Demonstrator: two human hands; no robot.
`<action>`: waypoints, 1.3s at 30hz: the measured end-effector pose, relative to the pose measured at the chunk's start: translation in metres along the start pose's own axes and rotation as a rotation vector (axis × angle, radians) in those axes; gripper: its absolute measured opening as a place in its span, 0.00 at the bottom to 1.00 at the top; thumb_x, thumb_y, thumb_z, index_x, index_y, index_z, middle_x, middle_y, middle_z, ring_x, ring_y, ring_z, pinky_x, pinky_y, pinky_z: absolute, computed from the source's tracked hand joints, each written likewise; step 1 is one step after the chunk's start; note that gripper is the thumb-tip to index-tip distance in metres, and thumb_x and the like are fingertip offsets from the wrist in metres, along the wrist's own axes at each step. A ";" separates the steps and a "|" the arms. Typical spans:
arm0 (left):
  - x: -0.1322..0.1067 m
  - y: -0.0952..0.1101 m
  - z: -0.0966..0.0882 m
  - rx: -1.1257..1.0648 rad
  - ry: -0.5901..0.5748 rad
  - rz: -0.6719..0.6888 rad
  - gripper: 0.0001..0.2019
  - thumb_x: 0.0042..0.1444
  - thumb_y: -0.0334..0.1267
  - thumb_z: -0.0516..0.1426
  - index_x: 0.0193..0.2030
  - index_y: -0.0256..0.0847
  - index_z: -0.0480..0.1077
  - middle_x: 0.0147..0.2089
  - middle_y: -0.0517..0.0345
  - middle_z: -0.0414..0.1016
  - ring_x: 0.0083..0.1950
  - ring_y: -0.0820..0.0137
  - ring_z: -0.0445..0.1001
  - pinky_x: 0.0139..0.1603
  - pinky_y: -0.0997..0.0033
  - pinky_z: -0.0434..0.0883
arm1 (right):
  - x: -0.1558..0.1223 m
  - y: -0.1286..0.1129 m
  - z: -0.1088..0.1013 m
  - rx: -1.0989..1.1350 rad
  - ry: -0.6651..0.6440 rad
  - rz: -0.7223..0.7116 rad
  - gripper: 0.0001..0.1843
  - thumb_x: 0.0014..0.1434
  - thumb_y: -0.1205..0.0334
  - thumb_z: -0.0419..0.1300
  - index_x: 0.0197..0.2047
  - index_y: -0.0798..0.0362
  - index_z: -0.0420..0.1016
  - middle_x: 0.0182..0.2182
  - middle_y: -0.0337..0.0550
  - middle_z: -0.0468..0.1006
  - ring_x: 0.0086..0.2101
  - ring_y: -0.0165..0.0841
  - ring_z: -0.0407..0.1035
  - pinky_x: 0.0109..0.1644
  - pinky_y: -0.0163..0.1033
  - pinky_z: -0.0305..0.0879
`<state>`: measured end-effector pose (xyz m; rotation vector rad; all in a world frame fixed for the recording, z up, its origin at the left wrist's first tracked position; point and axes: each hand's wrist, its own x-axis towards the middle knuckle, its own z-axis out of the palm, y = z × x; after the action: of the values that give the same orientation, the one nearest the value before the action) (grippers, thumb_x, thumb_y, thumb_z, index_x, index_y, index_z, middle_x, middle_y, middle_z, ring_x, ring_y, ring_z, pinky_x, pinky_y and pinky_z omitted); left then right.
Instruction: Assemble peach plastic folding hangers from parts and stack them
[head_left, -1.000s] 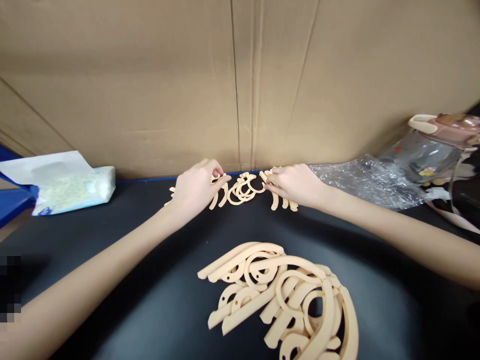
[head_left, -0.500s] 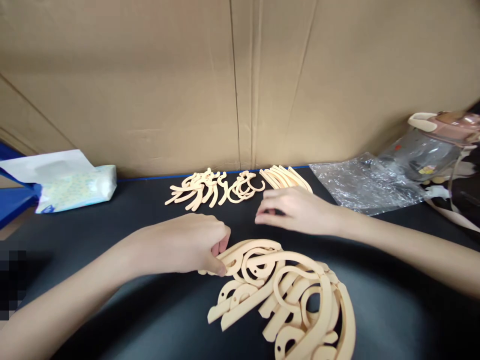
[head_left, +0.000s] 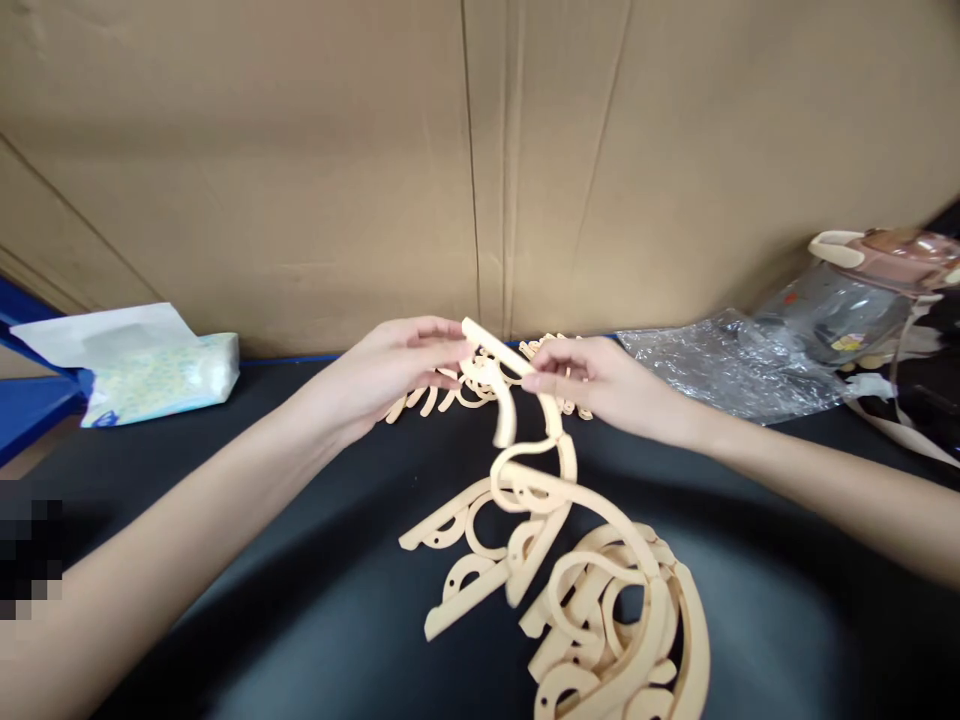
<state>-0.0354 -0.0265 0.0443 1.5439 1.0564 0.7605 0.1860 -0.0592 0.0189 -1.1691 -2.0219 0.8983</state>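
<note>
A cream bar [head_left: 499, 347] is raised off the table between the 2 hands, slanting down from left to right. Its upper end meets the fingertips of the left hand [head_left: 386, 370], which are drawn into a narrow pinch on it. The right hand [head_left: 600, 385] pinches its lower part, thumb against it. A short curved piece [head_left: 505, 415] hangs just below the bar, near the left fingertips; I cannot tell whether that hand holds it too. Below the hands, nearer the wearer, a pile of cream frames [head_left: 658, 620] lies overlapping on the black table [head_left: 337, 600]. Behind both hands are more curved pieces [head_left: 430, 400], partly hidden. Farther out sit a soft pack [head_left: 161, 385] at left, and clear plastic [head_left: 720, 370] and a bottle [head_left: 847, 310] at right.
</note>
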 end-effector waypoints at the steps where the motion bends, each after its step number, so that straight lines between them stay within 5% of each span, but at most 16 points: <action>1: 0.004 0.000 0.000 -0.056 0.042 0.018 0.09 0.51 0.39 0.62 0.35 0.36 0.73 0.35 0.56 0.73 0.34 0.73 0.70 0.38 0.72 0.69 | 0.003 -0.001 -0.004 0.016 0.030 0.014 0.15 0.59 0.51 0.59 0.34 0.56 0.73 0.27 0.38 0.73 0.27 0.28 0.65 0.30 0.33 0.59; 5: 0.014 0.001 0.005 -0.125 0.076 0.059 0.09 0.56 0.39 0.59 0.30 0.34 0.73 0.28 0.60 0.66 0.28 0.76 0.64 0.32 0.73 0.66 | 0.013 -0.008 -0.016 -0.086 0.102 0.018 0.14 0.59 0.52 0.59 0.37 0.56 0.73 0.25 0.37 0.72 0.25 0.28 0.64 0.30 0.34 0.58; 8: 0.017 0.003 0.014 -0.057 0.009 0.091 0.10 0.58 0.40 0.58 0.34 0.34 0.75 0.32 0.55 0.69 0.30 0.75 0.65 0.28 0.76 0.65 | 0.017 -0.013 -0.017 -0.483 0.205 -0.086 0.14 0.63 0.54 0.56 0.45 0.55 0.72 0.21 0.33 0.69 0.22 0.27 0.61 0.28 0.34 0.52; 12: 0.021 0.006 0.023 0.036 -0.009 0.125 0.11 0.61 0.40 0.55 0.34 0.35 0.75 0.33 0.55 0.68 0.28 0.76 0.63 0.22 0.79 0.63 | 0.025 -0.018 -0.011 -0.996 0.295 -0.179 0.18 0.69 0.52 0.46 0.44 0.55 0.71 0.29 0.43 0.75 0.27 0.31 0.66 0.26 0.36 0.43; 18: 0.027 0.007 0.023 0.120 0.063 0.151 0.12 0.59 0.42 0.57 0.31 0.36 0.75 0.30 0.56 0.70 0.26 0.76 0.66 0.22 0.79 0.64 | 0.039 -0.012 -0.011 -1.238 0.124 -0.268 0.20 0.70 0.67 0.37 0.44 0.61 0.70 0.34 0.54 0.77 0.34 0.38 0.70 0.28 0.40 0.45; 22: 0.020 0.003 0.021 0.134 0.022 0.061 0.10 0.57 0.39 0.57 0.32 0.35 0.76 0.26 0.57 0.70 0.23 0.74 0.68 0.22 0.74 0.69 | 0.051 0.003 -0.031 -1.046 0.232 -0.072 0.13 0.67 0.66 0.46 0.47 0.60 0.70 0.27 0.48 0.76 0.27 0.36 0.68 0.29 0.38 0.49; 24: 0.020 -0.004 0.009 0.136 0.025 0.011 0.09 0.55 0.39 0.59 0.31 0.36 0.76 0.28 0.55 0.72 0.27 0.72 0.71 0.26 0.72 0.72 | 0.053 0.006 -0.045 -0.967 0.314 -0.027 0.16 0.70 0.64 0.43 0.44 0.60 0.70 0.23 0.45 0.75 0.24 0.34 0.67 0.30 0.38 0.54; 27: 0.029 -0.020 -0.018 0.246 0.191 -0.033 0.12 0.50 0.45 0.62 0.29 0.37 0.76 0.24 0.58 0.70 0.25 0.72 0.69 0.27 0.71 0.71 | 0.049 0.000 -0.060 -0.534 0.395 -0.075 0.17 0.70 0.62 0.43 0.38 0.56 0.72 0.19 0.38 0.72 0.20 0.29 0.66 0.31 0.36 0.60; 31: 0.044 -0.046 -0.045 0.552 0.361 -0.040 0.14 0.46 0.51 0.62 0.26 0.42 0.74 0.23 0.58 0.70 0.26 0.67 0.69 0.26 0.70 0.63 | 0.043 -0.016 -0.065 -0.012 0.480 -0.088 0.14 0.67 0.64 0.48 0.36 0.54 0.73 0.16 0.35 0.69 0.18 0.27 0.62 0.24 0.35 0.54; 36: 0.040 -0.047 -0.031 0.787 0.521 0.133 0.17 0.46 0.52 0.62 0.37 0.43 0.73 0.45 0.50 0.75 0.46 0.57 0.72 0.41 0.66 0.66 | 0.047 -0.024 -0.065 0.291 0.621 -0.068 0.13 0.67 0.67 0.46 0.38 0.54 0.71 0.15 0.34 0.68 0.19 0.26 0.59 0.23 0.33 0.51; 38: 0.035 -0.035 -0.015 0.607 0.398 0.191 0.21 0.52 0.57 0.57 0.42 0.40 0.73 0.49 0.48 0.74 0.49 0.58 0.71 0.47 0.65 0.67 | 0.051 -0.022 -0.061 0.413 0.671 -0.032 0.11 0.67 0.68 0.44 0.36 0.52 0.65 0.18 0.34 0.69 0.19 0.25 0.60 0.24 0.32 0.53; 39: 0.032 -0.028 -0.008 0.411 0.246 0.142 0.25 0.57 0.60 0.51 0.43 0.40 0.73 0.49 0.48 0.75 0.50 0.59 0.72 0.47 0.66 0.67 | 0.053 -0.020 -0.058 0.472 0.685 -0.006 0.10 0.66 0.68 0.43 0.36 0.52 0.62 0.21 0.35 0.71 0.20 0.24 0.61 0.24 0.31 0.55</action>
<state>-0.0357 0.0069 0.0168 1.9244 1.3568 0.8866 0.2010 -0.0052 0.0773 -1.0119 -1.1844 0.7721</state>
